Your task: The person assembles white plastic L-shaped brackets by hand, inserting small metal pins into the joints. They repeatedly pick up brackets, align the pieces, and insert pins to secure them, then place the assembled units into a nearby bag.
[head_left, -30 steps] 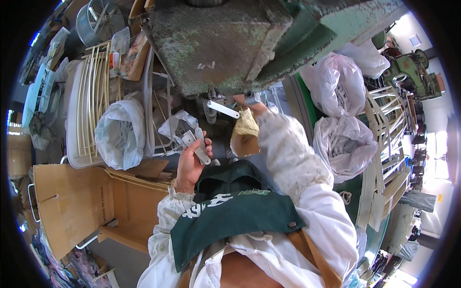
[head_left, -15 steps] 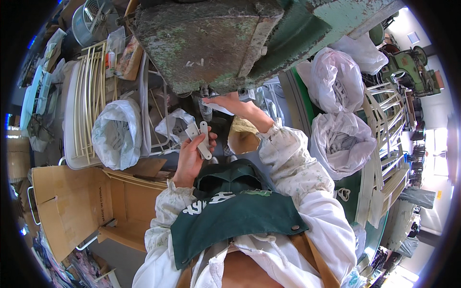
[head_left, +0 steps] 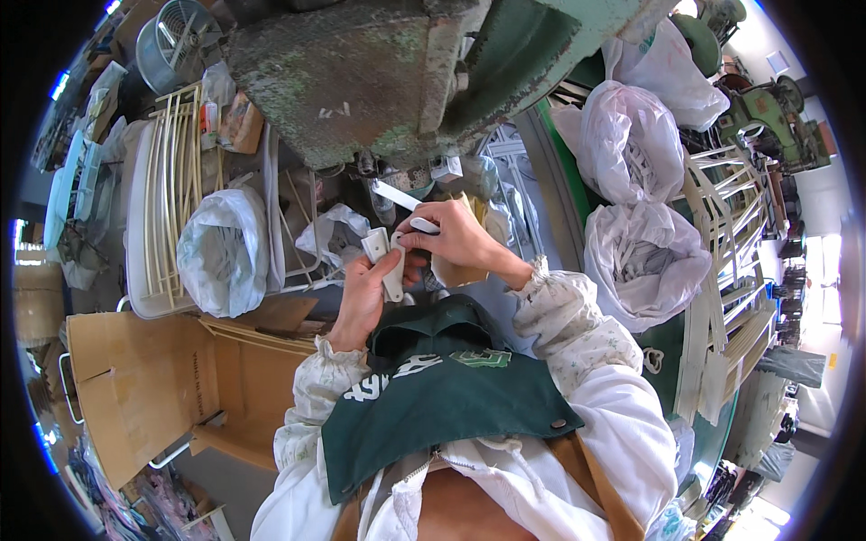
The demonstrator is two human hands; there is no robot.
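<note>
My left hand (head_left: 363, 296) is closed round a few short, flat white strips (head_left: 375, 245) with rounded ends and small holes. My right hand (head_left: 458, 239) grips a long, flat white strip (head_left: 397, 196), which slants up toward the machine. A rounded white end (head_left: 425, 225) also shows between the right fingers; whether it belongs to the same strip I cannot tell. The right fingertips touch the top of the strips in the left hand. Both hands are in front of my dark green apron (head_left: 451, 406), below the worn green metal machine (head_left: 361, 90).
On the left, a white plastic bag (head_left: 223, 252) of pieces stands beside long pale rods (head_left: 171, 194) and an open cardboard box (head_left: 135, 388). To the right are white bags (head_left: 645, 266) of strips and stacked pale frames (head_left: 731, 279). A yellowish bag (head_left: 465, 273) sits behind the right hand.
My right hand has come back from under the machine toward the left hand, with the long white strip in its grip. The left hand stays near its place, its strips shifted slightly.
</note>
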